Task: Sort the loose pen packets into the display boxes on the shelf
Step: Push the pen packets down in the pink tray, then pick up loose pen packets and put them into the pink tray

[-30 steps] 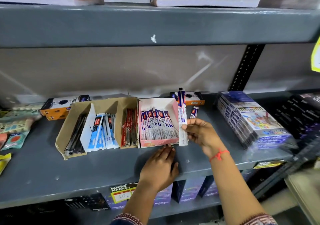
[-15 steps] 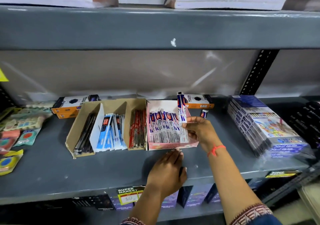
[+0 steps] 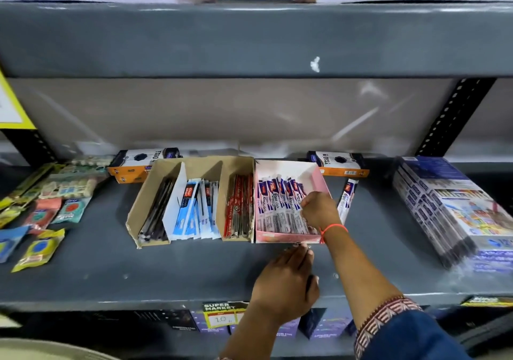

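The right hand's grip [image 3: 319, 209] pinches pen packets [image 3: 280, 207] inside the pink display box [image 3: 322, 182], centre frame; the left hand [image 3: 288, 284] lies flat, empty, on the shelf [image 3: 138, 276] below it.

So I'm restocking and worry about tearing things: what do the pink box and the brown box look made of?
The pink box looks like thin printed card, white inside. The brown box looks like plain matte cardboard, with raw cut edges and a folded white divider. Both likely tear easily.
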The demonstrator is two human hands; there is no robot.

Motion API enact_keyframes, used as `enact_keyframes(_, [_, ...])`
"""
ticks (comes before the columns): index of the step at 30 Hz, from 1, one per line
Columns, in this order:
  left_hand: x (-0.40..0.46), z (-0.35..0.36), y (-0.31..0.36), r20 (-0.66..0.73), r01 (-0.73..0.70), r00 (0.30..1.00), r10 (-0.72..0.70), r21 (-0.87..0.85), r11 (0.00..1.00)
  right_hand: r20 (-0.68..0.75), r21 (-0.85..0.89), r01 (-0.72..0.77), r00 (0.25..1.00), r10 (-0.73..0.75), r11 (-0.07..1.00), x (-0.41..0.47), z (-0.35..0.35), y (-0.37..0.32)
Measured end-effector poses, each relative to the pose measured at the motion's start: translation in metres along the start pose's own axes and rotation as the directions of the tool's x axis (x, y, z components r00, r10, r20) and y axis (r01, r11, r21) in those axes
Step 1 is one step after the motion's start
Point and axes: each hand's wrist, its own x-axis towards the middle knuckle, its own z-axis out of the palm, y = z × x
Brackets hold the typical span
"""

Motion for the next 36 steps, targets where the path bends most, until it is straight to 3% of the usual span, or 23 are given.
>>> enact_keyframes(6, [0.0, 0.0, 0.002, -0.031, -0.009, 0.999, 0.009, 0.006, 1.0, -0.01, -0.102, 0.038, 0.999, -0.04, 0.994, -0.004, -0.007, -0.002])
enact_keyframes(9, [0.0, -0.001, 0.003, -0.041, -0.009, 0.999, 0.009, -0.007, 1.0, -0.13, -0.065, 0.033, 0.991, -0.041, 0.997, -0.009, -0.023, -0.003])
enact_keyframes(13, [-0.001, -0.001, 0.002, -0.05, -0.017, 0.999, 0.016, -0.015, 1.0, -0.321, 0.099, -0.12, 0.936, 0.146, 0.988, -0.004, -0.049, 0.015])
enact_keyframes(18, [-0.002, -0.001, 0.002, -0.052, 0.0, 0.999, -0.001, -0.019, 1.0, -0.131, 0.008, -0.284, 0.95, 0.283, 0.959, 0.0, -0.043, 0.049])
enact_keyframes(22, [-0.001, -0.001, 0.002, -0.046, -0.002, 0.999, 0.001, -0.016, 1.0, -0.11, -0.023, -0.296, 0.95, 0.292, 0.955, 0.009, -0.036, 0.054])
enact_keyframes(30, [-0.001, -0.002, 0.001, 0.039, 0.016, 0.999, -0.015, -0.03, 0.999, -0.045, 0.251, -0.36, 0.923, 0.383, 0.899, 0.017, -0.049, 0.067])
enact_keyframes(33, [0.0, -0.004, 0.002, 0.067, 0.01, 0.998, -0.009, -0.009, 1.0, 0.014, 0.486, -0.369, 0.91, 0.415, 0.792, 0.017, -0.054, 0.074])
enact_keyframes(36, [0.0, -0.005, 0.003, 0.097, 0.022, 0.995, -0.024, 0.018, 1.0, 0.104, 0.738, -0.337, 0.913, 0.394, 0.584, 0.006, -0.064, 0.076])
